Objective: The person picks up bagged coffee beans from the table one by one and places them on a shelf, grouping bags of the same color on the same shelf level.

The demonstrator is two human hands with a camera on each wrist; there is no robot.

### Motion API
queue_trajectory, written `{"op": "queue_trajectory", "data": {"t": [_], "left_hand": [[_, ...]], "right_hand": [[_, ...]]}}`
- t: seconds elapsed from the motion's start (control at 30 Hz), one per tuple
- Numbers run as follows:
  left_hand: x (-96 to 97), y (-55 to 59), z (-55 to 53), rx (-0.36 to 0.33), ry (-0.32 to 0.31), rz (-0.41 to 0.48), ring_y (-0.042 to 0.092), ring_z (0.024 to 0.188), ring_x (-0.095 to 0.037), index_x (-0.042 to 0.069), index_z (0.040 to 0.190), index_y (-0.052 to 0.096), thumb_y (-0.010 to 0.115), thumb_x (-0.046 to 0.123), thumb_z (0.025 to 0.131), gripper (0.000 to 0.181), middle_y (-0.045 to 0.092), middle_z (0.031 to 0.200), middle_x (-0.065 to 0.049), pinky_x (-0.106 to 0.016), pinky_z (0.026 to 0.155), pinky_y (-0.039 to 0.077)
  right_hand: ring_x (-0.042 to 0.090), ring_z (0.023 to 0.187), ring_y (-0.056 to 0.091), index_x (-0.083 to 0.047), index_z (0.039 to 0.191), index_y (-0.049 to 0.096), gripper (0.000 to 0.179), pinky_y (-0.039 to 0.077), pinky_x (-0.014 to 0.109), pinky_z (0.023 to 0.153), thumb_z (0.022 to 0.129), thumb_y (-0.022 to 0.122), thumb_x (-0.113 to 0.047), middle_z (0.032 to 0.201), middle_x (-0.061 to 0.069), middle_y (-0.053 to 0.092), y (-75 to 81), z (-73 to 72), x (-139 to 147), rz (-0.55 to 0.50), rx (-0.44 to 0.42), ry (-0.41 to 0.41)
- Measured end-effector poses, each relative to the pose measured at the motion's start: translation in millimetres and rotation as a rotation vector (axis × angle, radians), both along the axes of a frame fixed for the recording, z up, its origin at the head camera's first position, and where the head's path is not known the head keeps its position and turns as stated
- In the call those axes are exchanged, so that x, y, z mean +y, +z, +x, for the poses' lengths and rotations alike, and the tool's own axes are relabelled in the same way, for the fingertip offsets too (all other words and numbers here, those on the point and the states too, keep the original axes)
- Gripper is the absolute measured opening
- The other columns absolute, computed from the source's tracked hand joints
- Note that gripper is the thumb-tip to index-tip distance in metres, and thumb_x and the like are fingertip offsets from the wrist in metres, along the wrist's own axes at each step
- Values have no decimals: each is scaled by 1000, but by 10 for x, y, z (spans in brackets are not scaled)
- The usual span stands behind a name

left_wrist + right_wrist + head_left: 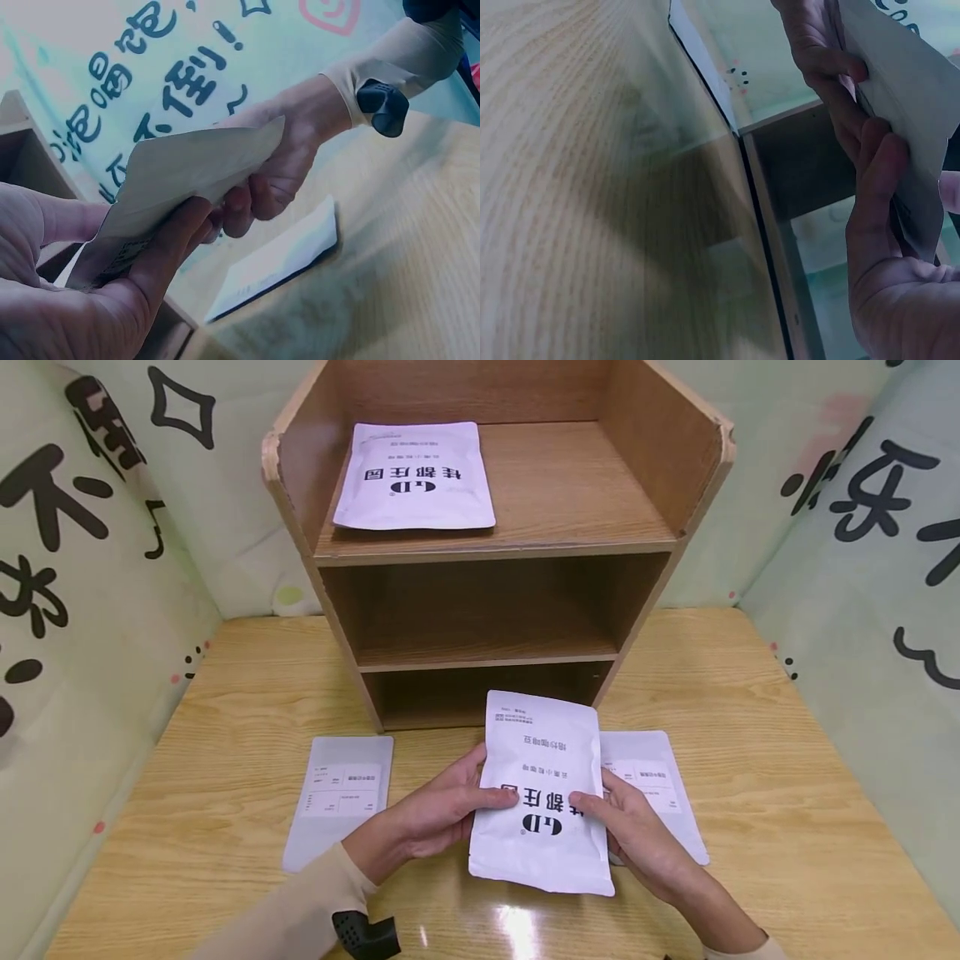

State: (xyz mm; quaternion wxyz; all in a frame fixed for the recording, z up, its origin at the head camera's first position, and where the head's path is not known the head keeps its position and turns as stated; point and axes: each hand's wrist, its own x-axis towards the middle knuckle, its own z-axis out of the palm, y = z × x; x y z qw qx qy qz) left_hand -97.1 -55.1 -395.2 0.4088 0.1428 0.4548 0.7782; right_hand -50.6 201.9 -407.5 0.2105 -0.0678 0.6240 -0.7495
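Observation:
Both hands hold a white coffee pouch with dark printed lettering, raised in front of the wooden shelf unit. The left hand grips its left edge, thumb on the printed front and fingers behind. On the right edge, the right hand pinches the same way, thumb on the front. In the left wrist view the pouch appears edge-on and tilted between the hands. The right wrist view shows fingers of both hands against its back.
A wooden shelf unit stands at the back, with another white pouch lying on its top shelf at the left. Two labelled pouches lie on the table: one at left, one at right, partly behind the held pouch. Printed cloth walls surround the table.

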Motion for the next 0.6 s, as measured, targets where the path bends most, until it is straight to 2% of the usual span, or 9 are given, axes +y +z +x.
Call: {"op": "queue_trajectory", "data": {"t": [0.27, 0.4, 0.6], "left_hand": [[-143, 158, 83, 77, -29, 75, 64, 116, -35, 10, 158, 22, 51, 0, 103, 63, 56, 138, -28, -49, 89, 55], [-188, 261, 137, 78, -25, 104, 66, 114, -35, 8, 158, 21, 52, 1, 103, 64, 56, 138, -29, -49, 88, 56], [-232, 375, 203, 87, -12, 131, 66, 112, -34, 12, 159, 19, 53, 0, 102, 67, 57, 137, -28, -49, 87, 57]], "right_hand": [[35, 112, 66, 11, 150, 20, 52, 56, 52, 84, 110, 43, -13, 126, 17, 67, 189, 79, -44, -89, 37, 18], [36, 111, 66, 8, 149, 26, 44, 56, 51, 85, 111, 39, -9, 127, 19, 66, 291, 119, -84, -151, 98, 21], [38, 107, 68, -1, 147, 34, 36, 56, 53, 80, 111, 36, -9, 125, 20, 67, 406, 143, -128, -195, 113, 18]]}}
